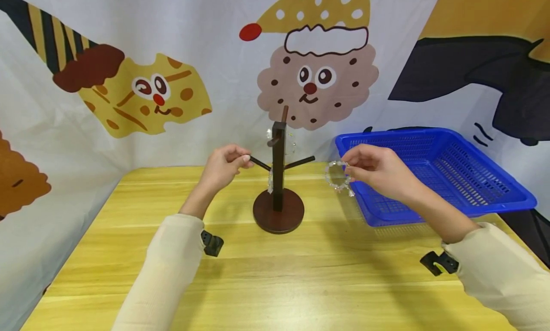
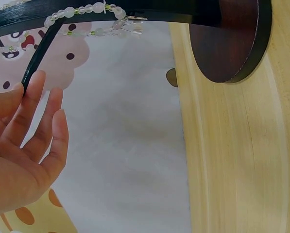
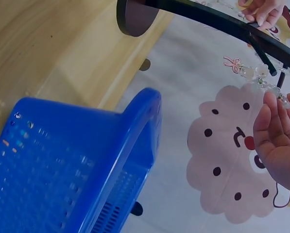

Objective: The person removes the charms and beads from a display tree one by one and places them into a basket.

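Note:
A dark wooden stand (image 1: 279,178) with a round base (image 1: 278,221) and several slanting pegs stands upright on the table. My left hand (image 1: 224,167) pinches the tip of its left peg (image 1: 260,164) between thumb and index finger; the other fingers are spread in the left wrist view. A beaded bracelet (image 2: 86,9) hangs on that peg, close to the post. Another clear-bead strand (image 1: 293,142) shows behind the post. My right hand (image 1: 384,172) pinches a clear beaded bracelet (image 1: 328,178) with small charms, right of the stand's right peg (image 1: 302,162) and apart from it.
A blue plastic basket (image 1: 365,211) with perforated sides stands at the right, partly under my right hand and forearm. Behind the yellow wood-grain table (image 1: 275,278) hangs a white cloth (image 1: 232,97) with cartoon prints. Black straps show at both wrists.

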Tool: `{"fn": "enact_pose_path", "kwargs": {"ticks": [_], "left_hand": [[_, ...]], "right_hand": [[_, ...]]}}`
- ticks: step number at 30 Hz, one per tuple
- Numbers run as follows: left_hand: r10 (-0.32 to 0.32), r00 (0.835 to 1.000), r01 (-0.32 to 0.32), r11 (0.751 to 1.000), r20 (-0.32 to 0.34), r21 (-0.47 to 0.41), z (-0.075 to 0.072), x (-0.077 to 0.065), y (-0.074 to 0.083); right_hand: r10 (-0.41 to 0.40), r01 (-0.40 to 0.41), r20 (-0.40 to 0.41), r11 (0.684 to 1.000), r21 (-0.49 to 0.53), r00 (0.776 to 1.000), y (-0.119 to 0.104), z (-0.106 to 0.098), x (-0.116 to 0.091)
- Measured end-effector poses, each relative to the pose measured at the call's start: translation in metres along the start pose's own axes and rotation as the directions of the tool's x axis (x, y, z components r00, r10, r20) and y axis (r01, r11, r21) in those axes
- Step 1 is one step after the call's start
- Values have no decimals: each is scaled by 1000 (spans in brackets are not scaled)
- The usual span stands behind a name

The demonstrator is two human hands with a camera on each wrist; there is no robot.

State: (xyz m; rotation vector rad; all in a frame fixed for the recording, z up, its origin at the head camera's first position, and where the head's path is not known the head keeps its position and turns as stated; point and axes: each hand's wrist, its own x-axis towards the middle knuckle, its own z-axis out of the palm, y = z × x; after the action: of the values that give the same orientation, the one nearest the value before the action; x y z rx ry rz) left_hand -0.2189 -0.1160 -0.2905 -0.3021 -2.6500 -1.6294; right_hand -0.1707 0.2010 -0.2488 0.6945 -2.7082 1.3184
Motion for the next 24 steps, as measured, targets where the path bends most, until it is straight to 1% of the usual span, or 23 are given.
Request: {"fn": "enact_pose_path", "kwargs": {"ticks": [4, 13, 24], "left_hand": [[0, 1000, 0, 1000, -2, -3, 0, 0, 0], [-3, 1000, 3, 1000, 2, 3, 0, 0, 1], [5, 1000, -5, 1000, 2, 5, 0, 1, 0]], "right_hand": [[2, -2, -5, 1000, -21, 1000, 2, -5, -3], [23, -26, -29, 994, -110, 999, 9, -21, -15], [69, -82, -72, 976, -200, 995, 28, -41, -32]]}}
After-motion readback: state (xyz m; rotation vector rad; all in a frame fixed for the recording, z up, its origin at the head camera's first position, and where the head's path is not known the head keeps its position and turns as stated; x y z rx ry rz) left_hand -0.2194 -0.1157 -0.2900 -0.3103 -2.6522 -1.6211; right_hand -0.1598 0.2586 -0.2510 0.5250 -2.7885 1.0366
